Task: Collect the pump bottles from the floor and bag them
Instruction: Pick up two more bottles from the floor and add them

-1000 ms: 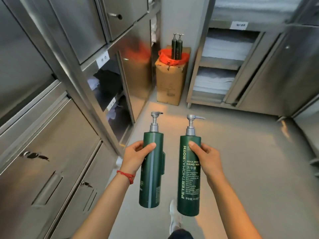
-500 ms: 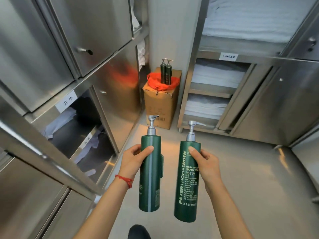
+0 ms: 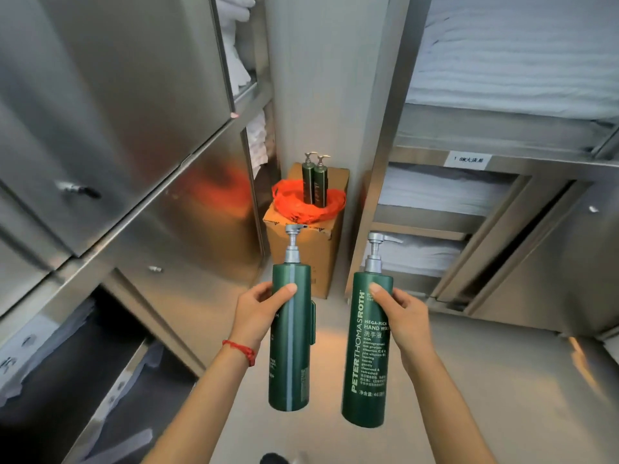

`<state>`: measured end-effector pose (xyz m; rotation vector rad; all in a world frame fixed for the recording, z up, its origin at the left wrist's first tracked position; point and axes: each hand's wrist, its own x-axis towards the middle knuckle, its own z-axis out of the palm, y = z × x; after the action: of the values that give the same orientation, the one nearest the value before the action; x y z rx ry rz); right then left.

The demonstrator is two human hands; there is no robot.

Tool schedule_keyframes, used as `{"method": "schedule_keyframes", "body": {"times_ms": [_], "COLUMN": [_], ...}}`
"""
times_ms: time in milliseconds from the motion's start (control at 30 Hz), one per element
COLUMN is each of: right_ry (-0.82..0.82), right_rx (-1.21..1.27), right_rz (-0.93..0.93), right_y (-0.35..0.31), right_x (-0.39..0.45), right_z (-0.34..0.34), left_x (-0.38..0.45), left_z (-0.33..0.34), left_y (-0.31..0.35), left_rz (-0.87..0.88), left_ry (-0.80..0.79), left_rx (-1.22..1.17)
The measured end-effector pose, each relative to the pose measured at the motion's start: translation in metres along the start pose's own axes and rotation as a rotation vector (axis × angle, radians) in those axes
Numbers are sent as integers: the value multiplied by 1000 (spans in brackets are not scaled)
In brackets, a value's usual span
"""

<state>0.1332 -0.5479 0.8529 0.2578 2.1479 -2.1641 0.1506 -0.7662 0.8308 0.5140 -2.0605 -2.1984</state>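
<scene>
The green pump bottle [image 3: 366,349] at 5 o'clock read "PETER THOMAS ROTH" up its side, plus "MEGA-RICH HAND WA…" and "洗手液". The white shelf label [image 3: 468,159] at 2 o'clock and the other bottle's [image 3: 290,339] print were too blurry.

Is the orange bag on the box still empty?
No, two green pump bottles already stand upright inside the orange bag on top of the cardboard box.

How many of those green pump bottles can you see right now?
4. One in the left hand, one in the right hand, and two standing in the orange bag on the cardboard box. More may be hidden.
</scene>
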Motion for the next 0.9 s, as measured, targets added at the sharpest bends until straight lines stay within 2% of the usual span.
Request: {"method": "schedule_keyframes", "body": {"times_ms": [400,667,900], "right_ry": [-14,-105,-104], "right_rx": [-8,-8,27], "right_rz": [-9,-42,-33], "right_y": [-26,-43,-50], "right_x": [194,312,401], "right_z": [34,48,78], "left_x": [188,285,372], "left_z": [42,74,83], "left_y": [28,49,62], "left_rz": [-23,4,-4], "left_ry": [-1,91,135], "left_rx": [21,-11,-28]}}
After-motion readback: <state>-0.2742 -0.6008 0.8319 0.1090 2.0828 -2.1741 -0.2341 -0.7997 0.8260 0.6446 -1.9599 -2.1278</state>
